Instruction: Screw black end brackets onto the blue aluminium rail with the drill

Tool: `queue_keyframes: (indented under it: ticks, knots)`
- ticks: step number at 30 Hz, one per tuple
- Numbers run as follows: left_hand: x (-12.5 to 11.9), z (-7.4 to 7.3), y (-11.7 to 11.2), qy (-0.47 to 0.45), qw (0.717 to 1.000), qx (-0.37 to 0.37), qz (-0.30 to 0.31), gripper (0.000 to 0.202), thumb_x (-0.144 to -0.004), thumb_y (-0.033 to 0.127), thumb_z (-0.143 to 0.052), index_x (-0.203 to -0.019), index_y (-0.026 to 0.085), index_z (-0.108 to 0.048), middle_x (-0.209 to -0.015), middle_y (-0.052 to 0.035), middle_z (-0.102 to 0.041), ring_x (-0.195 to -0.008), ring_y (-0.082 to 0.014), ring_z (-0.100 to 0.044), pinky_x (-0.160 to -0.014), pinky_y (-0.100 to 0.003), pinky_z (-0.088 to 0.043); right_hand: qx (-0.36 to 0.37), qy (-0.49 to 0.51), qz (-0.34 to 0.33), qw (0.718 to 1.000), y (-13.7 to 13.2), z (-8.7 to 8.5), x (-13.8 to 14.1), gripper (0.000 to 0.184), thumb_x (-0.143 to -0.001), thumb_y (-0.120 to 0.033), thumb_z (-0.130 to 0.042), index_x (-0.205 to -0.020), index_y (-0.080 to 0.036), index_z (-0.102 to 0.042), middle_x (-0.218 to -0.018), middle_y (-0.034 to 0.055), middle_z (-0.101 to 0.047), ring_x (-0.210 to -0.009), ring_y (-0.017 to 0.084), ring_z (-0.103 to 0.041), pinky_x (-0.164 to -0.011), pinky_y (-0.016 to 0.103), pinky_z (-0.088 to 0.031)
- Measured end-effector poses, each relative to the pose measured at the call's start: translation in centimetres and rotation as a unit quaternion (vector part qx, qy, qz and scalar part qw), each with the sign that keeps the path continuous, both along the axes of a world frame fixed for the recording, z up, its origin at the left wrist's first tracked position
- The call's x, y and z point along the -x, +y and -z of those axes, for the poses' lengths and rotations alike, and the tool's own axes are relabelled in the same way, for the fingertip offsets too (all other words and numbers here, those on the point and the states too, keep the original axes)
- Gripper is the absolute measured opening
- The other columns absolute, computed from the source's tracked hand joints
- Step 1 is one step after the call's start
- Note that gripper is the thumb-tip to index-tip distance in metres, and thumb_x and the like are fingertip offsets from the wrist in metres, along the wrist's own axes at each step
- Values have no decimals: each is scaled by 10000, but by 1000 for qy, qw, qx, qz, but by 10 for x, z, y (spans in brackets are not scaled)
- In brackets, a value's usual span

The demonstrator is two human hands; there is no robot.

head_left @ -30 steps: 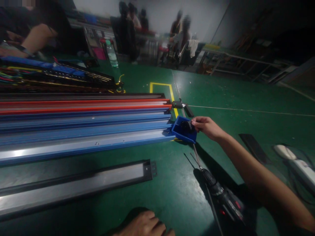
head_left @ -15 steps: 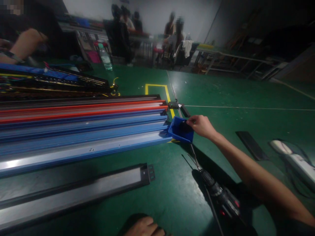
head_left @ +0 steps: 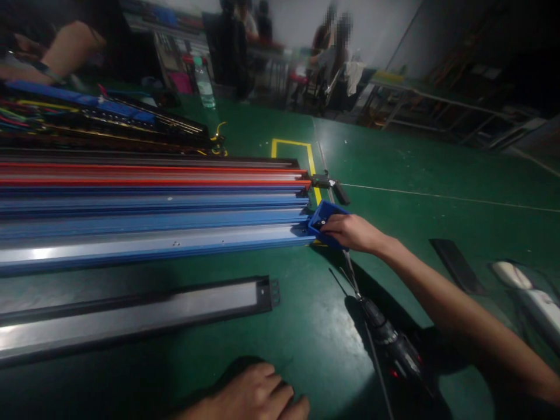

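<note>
My right hand (head_left: 352, 232) reaches into a small blue plastic bin (head_left: 336, 209), its fingers bent together and the tips down inside. Small dark and pale pieces show in the bin beside the fingers; what the fingertips hold, if anything, is hidden. Low in the view, my left hand (head_left: 262, 392) is loosely curled above the green floor, with no object visible in it. A black power drill (head_left: 389, 338) with a long bit lies below my right forearm, its bit pointing toward the bin. To the left lies a black-edged metal channel (head_left: 188, 309) with a slotted end bracket.
Long blue channels (head_left: 175, 213) and a red one (head_left: 175, 175) lie side by side left of the bin. Behind them are wired black assemblies (head_left: 144, 125) and a water bottle (head_left: 204, 84). A black flat piece (head_left: 455, 265) lies right. A co-worker's arm (head_left: 70, 49) shows upper left.
My right hand has gone from the bin's right edge deeper into it. My left hand shows more at the bottom. The whole view has shifted and tilted slightly.
</note>
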State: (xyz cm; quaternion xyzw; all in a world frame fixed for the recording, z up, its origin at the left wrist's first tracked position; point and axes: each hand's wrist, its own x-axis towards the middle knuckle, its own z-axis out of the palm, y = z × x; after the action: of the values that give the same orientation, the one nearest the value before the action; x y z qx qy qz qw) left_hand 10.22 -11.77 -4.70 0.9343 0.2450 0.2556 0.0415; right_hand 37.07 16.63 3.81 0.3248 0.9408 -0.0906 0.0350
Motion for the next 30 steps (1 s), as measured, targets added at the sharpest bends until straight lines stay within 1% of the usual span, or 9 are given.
queue_keyframes:
  ticks: [2,5,7,10,12,14,19,25,30]
  knots:
    - [-3,11,-2,-33,999,-12,16,55,-936,228,-658,-942,183,-626,-594,60,-548,-470,-144,-471,-482,-311,-387,26,-9,1,1000,4,-1,0,265,-999,-158,-580,-1113,-203,-816,-1050,92,-755,-891,207,-714,-820,322,-542]
    - [-6,22,-5,-23,999,-4,22,106,-930,267,-651,-974,173,-627,-605,49,-553,-474,-147,-491,-484,-294,-375,62,-1,6,998,11,1,-1,296,-929,-99,-637,-1150,-193,-810,-1069,104,-769,-918,226,-716,-840,344,-544]
    - [-7,22,-4,-39,999,-11,16,74,-931,244,-616,-940,171,-626,-578,48,-521,-450,-149,-472,-453,-301,-343,79,-2,18,997,14,3,-1,333,-910,-71,-627,-1175,-175,-798,-1061,112,-768,-900,222,-709,-810,336,-539]
    - [-8,16,-1,-73,997,-21,13,109,-941,191,-537,-880,170,-624,-550,43,-478,-418,-153,-438,-405,-327,-293,80,-20,50,995,17,7,-1,392,-929,-94,-591,-1288,-148,-738,-956,104,-750,-761,192,-670,-688,310,-507]
    - [-8,12,1,-79,997,-24,13,131,-944,178,-517,-872,168,-626,-552,40,-479,-415,-150,-437,-395,-331,-298,80,-23,69,994,18,8,1,445,-934,-127,-600,-1372,-121,-673,-874,89,-731,-696,183,-645,-632,299,-481]
    - [-8,11,2,-75,997,-29,12,108,-932,182,-533,-872,169,-623,-555,43,-483,-414,-147,-441,-394,-330,-305,79,-28,74,994,19,8,3,454,-937,-148,-605,-1387,-113,-655,-853,86,-724,-681,182,-638,-620,297,-470]
    - [-7,15,1,-42,998,-30,21,53,-897,217,-590,-899,169,-612,-570,45,-518,-423,-141,-467,-405,-319,-307,57,-49,76,994,20,8,8,371,-928,-139,-596,-1278,-150,-717,-966,112,-742,-736,187,-648,-671,304,-467]
    - [-9,16,1,-47,998,-34,14,86,-896,211,-588,-815,197,-562,-550,49,-500,-406,-147,-449,-393,-329,-310,26,-42,140,989,18,12,14,272,-910,-156,-624,-1169,-117,-697,-839,90,-708,-667,176,-605,-619,288,-405]
    - [-9,15,0,-46,998,-41,11,60,-904,220,-599,-853,188,-594,-552,45,-513,-416,-152,-464,-402,-318,-321,22,-34,158,987,17,14,15,170,-903,-154,-621,-1032,-119,-726,-812,88,-701,-682,175,-610,-629,284,-400]
